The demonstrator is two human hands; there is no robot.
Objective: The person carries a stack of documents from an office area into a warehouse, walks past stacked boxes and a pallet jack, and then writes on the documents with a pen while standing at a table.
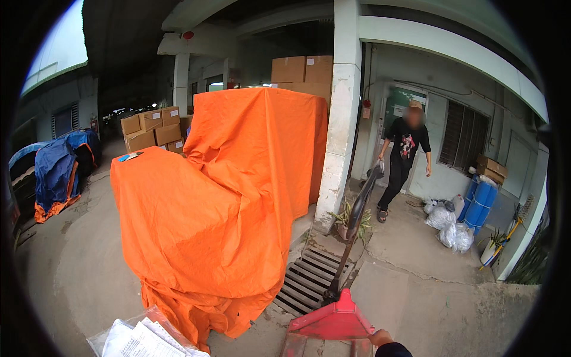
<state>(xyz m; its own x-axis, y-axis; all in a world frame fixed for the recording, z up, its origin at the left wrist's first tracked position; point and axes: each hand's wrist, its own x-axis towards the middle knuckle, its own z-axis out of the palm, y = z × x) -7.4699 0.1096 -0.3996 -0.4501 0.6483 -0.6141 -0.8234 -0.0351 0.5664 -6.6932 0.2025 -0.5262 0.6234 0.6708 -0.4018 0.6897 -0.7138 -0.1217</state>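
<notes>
My right hand (381,338) comes in at the lower edge with a dark sleeve, its fingers curled. It appears against the right corner of a red pallet jack (334,321); whether it touches the jack or holds something small, I cannot tell. The jack's long dark handle (352,229) leans up toward a co-worker (407,149) in dark clothes and a cap, whose hand is at its top. Papers in a clear plastic sleeve (143,340) show at the bottom left. My left hand is out of view. A large orange tarpaulin (202,214) drapes a bulky stack beside the jack.
A metal drain grate (306,279) lies left of the jack, near a white pillar (342,119) and a potted plant (345,223). Filled plastic bags (443,217) and blue rolls (479,202) stand by the right wall. Cardboard boxes (148,128) and blue tarpaulins (56,169) are farther left.
</notes>
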